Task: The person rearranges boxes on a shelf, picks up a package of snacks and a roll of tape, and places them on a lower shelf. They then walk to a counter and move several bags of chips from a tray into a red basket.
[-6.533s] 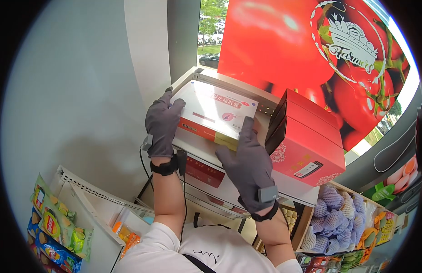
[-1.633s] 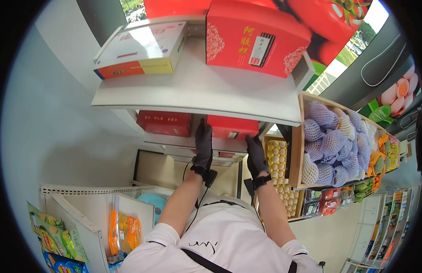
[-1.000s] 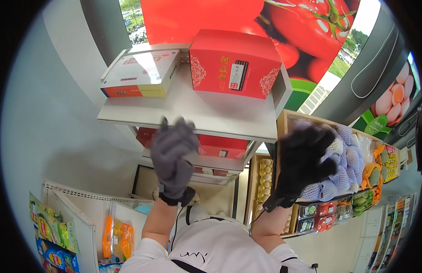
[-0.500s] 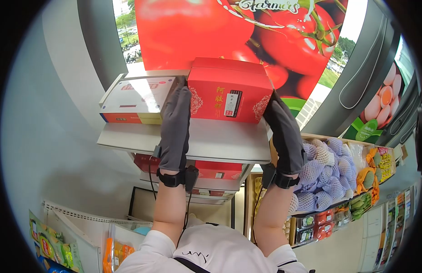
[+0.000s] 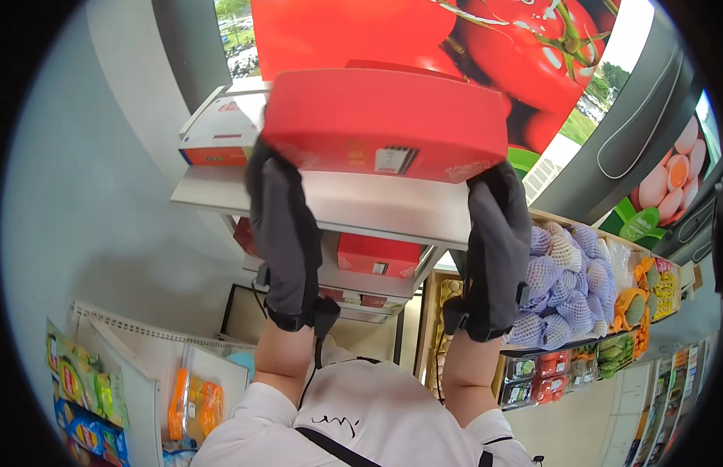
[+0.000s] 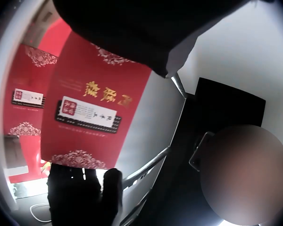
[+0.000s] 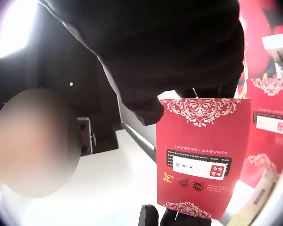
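A red gift box (image 5: 385, 113) with a gold-lettered front is held up over the white top shelf (image 5: 369, 204), tilted so its top faces the head camera. My left hand (image 5: 283, 229), in a dark grey glove, grips its left end. The right hand (image 5: 497, 241), gloved alike, grips the opposite end. In the right wrist view a thumb lies along the edge of the box front (image 7: 203, 136), while the other fingers are largely hidden behind it. Another red box with the same pattern (image 6: 28, 77) stands behind it in the left wrist view.
A flat white carton (image 5: 221, 128) lies on the shelf's left side. Lower down are more red boxes (image 5: 377, 255). Net-wrapped fruit (image 5: 568, 284) fills a wooden crate at right, near egg trays (image 5: 448, 292). Snack bags (image 5: 85, 373) hang at lower left.
Both hands left the lower shelf and rose to the top-shelf red box, taking its two ends. Since half a second ago the box has come up off the shelf and tilted.
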Tool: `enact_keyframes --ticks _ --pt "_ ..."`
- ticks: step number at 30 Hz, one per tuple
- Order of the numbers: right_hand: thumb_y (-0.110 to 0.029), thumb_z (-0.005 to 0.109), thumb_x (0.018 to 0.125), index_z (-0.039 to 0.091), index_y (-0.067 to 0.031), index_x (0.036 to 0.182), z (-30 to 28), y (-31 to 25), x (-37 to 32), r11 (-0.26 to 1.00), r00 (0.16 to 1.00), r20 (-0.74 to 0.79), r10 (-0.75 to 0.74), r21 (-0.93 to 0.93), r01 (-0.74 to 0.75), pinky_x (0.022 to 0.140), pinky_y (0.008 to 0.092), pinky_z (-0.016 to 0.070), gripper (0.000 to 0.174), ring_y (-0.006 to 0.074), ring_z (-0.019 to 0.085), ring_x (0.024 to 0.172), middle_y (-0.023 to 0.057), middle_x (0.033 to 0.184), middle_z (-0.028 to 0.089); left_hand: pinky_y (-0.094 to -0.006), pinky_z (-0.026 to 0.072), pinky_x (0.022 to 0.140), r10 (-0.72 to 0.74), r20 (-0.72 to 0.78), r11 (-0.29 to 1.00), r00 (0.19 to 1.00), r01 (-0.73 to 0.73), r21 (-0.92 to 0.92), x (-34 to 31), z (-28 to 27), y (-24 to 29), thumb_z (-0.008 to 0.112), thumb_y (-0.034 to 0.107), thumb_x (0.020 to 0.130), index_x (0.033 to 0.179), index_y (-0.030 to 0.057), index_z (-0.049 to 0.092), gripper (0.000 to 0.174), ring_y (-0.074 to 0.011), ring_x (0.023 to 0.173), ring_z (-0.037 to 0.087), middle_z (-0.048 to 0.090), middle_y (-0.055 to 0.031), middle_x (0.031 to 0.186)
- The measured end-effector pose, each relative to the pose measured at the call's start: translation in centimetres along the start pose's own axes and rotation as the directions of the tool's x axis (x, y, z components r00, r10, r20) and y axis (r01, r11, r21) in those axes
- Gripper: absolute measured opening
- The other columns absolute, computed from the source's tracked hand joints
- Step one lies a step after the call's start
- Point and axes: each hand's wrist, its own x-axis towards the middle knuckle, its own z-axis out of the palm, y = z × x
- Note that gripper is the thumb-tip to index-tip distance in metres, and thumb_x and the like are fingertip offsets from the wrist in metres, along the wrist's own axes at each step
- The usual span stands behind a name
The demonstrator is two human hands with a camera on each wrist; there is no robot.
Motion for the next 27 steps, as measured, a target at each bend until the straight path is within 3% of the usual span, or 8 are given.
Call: enact_keyframes --ticks 4,6,7,10,14,17,21,27 --pt "0.006 0.068 0.096 0.061 0.0057 0.151 1.3 -2.7 -5.3 0.953 0.991 0.039 0.125 0.274 -0.131 0.116 0.0339 0.048 0.055 0.0217 0.065 0.134 0.0153 0.148 0.066 -0.0388 0.0474 0.117 -0.294 -0.22 0.902 0.93 0.346 0.258 -3.9 -5.1 6.5 0.056 0.019 0.118 0.159 0.0084 0.055 0.042 -0.0276 0.131 0.063 0.062 -0.0141 0.153" --pt "0.008 0.067 0.086 0.056 0.004 0.157 0.8 -1.8 -7.5 0.962 0.937 0.349 -0.009 0.257 -0.086 0.12 0.0367 0.0448 0.072 0.0231 0.063 0.138 0.0157 0.147 0.066 -0.0456 0.0428 0.122 -0.568 -0.47 0.751 0.676 0.192 -0.631 -7.6 -7.9 8.5 0.05 0.03 0.12 0.156 0.0103 0.053 0.041 -0.0281 0.136 0.059 0.06 -0.0138 0.152" --pt "0.008 0.067 0.086 0.056 0.004 0.157 1.0 -1.4 -8.3 0.96 0.932 0.361 0.007 0.26 -0.107 0.12 0.0367 0.0448 0.072 0.0231 0.063 0.138 0.0157 0.147 0.066 -0.0456 0.0428 0.122 -0.567 -0.479 0.761 0.67 0.204 -0.616 -9.0 -9.3 9.6 0.05 0.03 0.12 0.156 0.0103 0.053 0.041 -0.0281 0.136 0.059 0.06 -0.0138 0.152" --pt "0.007 0.064 0.083 0.055 0.0022 0.158 1.9 0.7 -10.9 0.993 0.843 0.534 -0.069 0.114 0.009 0.123 0.0384 0.0422 0.077 0.0214 0.06 0.138 0.0114 0.147 0.066 -0.0464 0.04 0.124 -0.445 -0.515 0.876 0.733 0.475 -0.08 -12.6 -12.9 12.3 0.044 0.037 0.121 0.15 0.0082 0.054 0.042 -0.028 0.139 0.056 0.058 -0.0121 0.151" --pt "0.006 0.066 0.088 0.059 0.0011 0.155 2.9 5.6 -16.4 0.983 0.857 0.511 0.067 0.115 -0.146 0.117 0.0357 0.0457 0.067 0.0187 0.063 0.131 0.0088 0.144 0.067 -0.0454 0.0397 0.125 -0.564 -0.477 0.825 0.674 0.492 -0.279 -18.0 -15.9 12.2 0.048 0.031 0.12 0.143 0.0048 0.056 0.036 -0.0264 0.138 0.056 0.058 -0.0116 0.15" --pt "0.004 0.067 0.096 0.061 0.0009 0.151 2.5 11.2 -19.6 0.896 0.847 0.371 0.381 0.076 -0.437 0.109 0.0318 0.0498 0.055 0.0164 0.065 0.122 0.0088 0.137 0.07 -0.0444 0.0392 0.125 -0.644 -0.434 0.761 0.63 0.584 -0.283 -22.0 -16.1 10.8 0.051 0.023 0.119 0.149 0.0012 0.054 0.038 -0.0243 0.14 0.055 0.058 -0.012 0.153" --pt "0.0 0.067 0.104 0.062 0.0017 0.148 2.3 13.9 -20.1 0.789 0.822 0.219 0.526 0.233 -0.568 0.097 0.0284 0.0519 0.044 0.0125 0.065 0.109 0.0064 0.128 0.071 -0.0412 0.0385 0.124 -0.711 -0.358 0.697 0.606 0.675 -0.242 -23.2 -12.6 9.0 0.056 0.012 0.114 0.156 -0.0017 0.051 0.044 -0.0222 0.141 0.054 0.058 -0.0123 0.154" --pt "-0.002 0.069 0.106 0.063 0.0025 0.145 1.8 18.0 -17.8 0.854 0.889 -0.041 0.457 0.3 -0.425 0.095 0.0278 0.052 0.04 0.012 0.064 0.105 0.0057 0.124 0.072 -0.0331 0.0442 0.116 -0.848 -0.163 0.511 0.504 0.695 -0.506 -23.7 -6.7 4.6 0.064 0.003 0.108 0.157 0.0003 0.054 0.05 -0.0172 0.135 0.057 0.059 -0.0089 0.155"
